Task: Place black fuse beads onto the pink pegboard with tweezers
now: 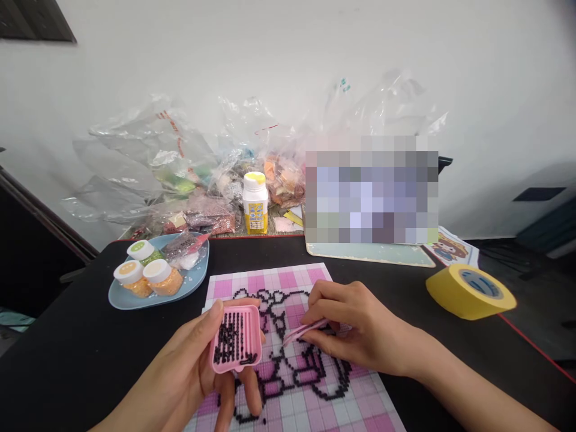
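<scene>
My left hand [198, 354] is closed around a small pink tray [257, 336], its thumb along the near edge. Black beads [228, 339] lie in rows in the tray's grooves, with some bunched at the bottom. Pink tweezers [301, 330] are pinched in my right hand [355, 324], their tips pointing left over the board. Whether the tips hold a bead is too small to tell. Beneath both hands lies a pink and white checked pegboard [360, 408], with black beads forming the outline of a figure. Parts of the outline are hidden by my hands.
A blue plate [123, 300] at the left holds three small jars and a bag. Behind stand a white and yellow bottle [255, 204] and clear plastic bags [153, 156]. A yellow tape roll [454, 294] lies right; a blurred-out panel [371, 198] stands behind the board.
</scene>
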The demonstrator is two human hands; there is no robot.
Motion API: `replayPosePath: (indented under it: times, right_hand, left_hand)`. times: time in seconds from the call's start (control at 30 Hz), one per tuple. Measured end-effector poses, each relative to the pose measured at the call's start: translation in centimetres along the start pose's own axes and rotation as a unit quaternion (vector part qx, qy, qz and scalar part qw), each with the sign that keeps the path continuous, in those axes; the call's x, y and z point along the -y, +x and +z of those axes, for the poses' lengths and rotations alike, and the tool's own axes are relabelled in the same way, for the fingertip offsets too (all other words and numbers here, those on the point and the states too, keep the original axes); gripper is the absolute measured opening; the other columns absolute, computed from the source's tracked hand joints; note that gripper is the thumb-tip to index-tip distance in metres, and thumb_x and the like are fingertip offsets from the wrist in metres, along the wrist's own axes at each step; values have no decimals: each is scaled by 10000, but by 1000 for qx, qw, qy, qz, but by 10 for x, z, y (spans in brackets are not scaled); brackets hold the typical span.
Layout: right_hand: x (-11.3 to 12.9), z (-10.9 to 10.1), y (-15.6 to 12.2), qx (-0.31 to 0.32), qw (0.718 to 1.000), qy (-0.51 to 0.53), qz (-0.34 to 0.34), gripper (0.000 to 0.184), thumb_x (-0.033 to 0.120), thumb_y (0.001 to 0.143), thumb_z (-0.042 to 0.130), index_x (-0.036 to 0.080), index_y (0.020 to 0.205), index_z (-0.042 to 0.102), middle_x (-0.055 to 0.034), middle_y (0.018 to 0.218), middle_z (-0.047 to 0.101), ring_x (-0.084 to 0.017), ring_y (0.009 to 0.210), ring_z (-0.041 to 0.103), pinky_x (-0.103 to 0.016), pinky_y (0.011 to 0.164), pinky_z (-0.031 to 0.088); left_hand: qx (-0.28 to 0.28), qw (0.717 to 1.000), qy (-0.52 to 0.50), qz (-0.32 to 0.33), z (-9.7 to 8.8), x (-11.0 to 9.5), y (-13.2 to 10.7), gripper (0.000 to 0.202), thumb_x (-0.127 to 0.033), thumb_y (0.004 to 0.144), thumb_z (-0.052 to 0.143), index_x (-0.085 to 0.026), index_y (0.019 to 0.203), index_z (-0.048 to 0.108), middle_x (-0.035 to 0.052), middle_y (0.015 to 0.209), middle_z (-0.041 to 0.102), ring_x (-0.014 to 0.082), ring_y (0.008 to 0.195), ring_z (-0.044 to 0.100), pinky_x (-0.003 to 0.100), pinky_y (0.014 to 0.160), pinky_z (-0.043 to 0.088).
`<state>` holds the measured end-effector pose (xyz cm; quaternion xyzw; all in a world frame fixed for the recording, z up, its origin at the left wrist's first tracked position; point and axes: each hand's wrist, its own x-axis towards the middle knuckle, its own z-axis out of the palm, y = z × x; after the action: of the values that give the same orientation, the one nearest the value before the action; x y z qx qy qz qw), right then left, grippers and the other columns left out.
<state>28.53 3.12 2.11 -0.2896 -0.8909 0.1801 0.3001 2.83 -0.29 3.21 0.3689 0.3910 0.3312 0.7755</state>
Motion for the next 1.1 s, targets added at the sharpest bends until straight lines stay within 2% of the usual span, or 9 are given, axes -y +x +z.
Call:
replayPosePath:
  times: [0.1,0.3,0.47,0.63,0.77,0.93,1.03,1.1]
  right_hand:
    - [0,0,0,0,1000,1,-1,145,256,947,576,162,921,684,-41,807,622,-113,660,569,-228,577,439]
    - [1,0,0,-13,1000,6,-9,145,260,955,567,161,928,669,-38,806,613,-112,657,559,-228,555,424]
    - [1,0,1,-24,999,11,-19,143,261,959,562,166,945,668,-38,801,619,-118,674,568,-228,553,422]
    - [2,1,1,-15,1000,5,-13,154,271,957,563,162,923,666,-35,797,616,-110,649,546,-226,536,400]
    - [3,0,1,-17,1000,4,-16,162,273,959,555,161,916,663,-33,792,616,-107,638,544,-225,529,394]
    - [3,1,1,-20,1000,-2,-18,161,278,963,552,166,916,657,-32,791,618,-113,659,560,-228,539,400]
    - [2,2,1,-23,1000,6,-19,159,279,963,554,166,926,660,-35,795,624,-111,660,561,-224,545,411]
    - [2,2,0,-25,999,8,-19,156,271,961,557,162,924,662,-35,797,624,-108,660,559,-222,542,408]
  left_hand:
    - [-3,1000,-12,-5,0,1,1,581,-561,924,492,-164,1348,506,104,600,742,196,502,666,172,337,482]
    - [-7,1000,-19,-10,1,0,2,607,-521,906,560,-195,1403,439,79,658,739,213,548,694,207,371,526]
    - [1,1000,-23,-17,-1,3,1,657,-513,887,601,-190,1425,407,77,674,746,159,432,625,220,385,536]
    - [-5,999,-31,-17,-1,4,0,622,-511,881,611,-212,1399,440,73,749,751,168,457,662,232,394,550]
    - [-8,999,-31,-18,4,0,-1,529,-471,902,598,-207,1350,502,119,893,765,203,573,719,210,386,535]
    - [10,999,-26,-24,4,-3,-2,554,-495,913,572,-199,1376,497,66,620,734,182,473,660,202,374,520]
    - [23,998,-54,-8,2,0,-1,527,-513,905,573,-209,1334,545,63,591,722,212,530,684,206,356,519]
    - [10,998,-68,-13,1,1,1,486,-511,902,576,-221,1292,580,71,683,748,212,535,695,212,345,524]
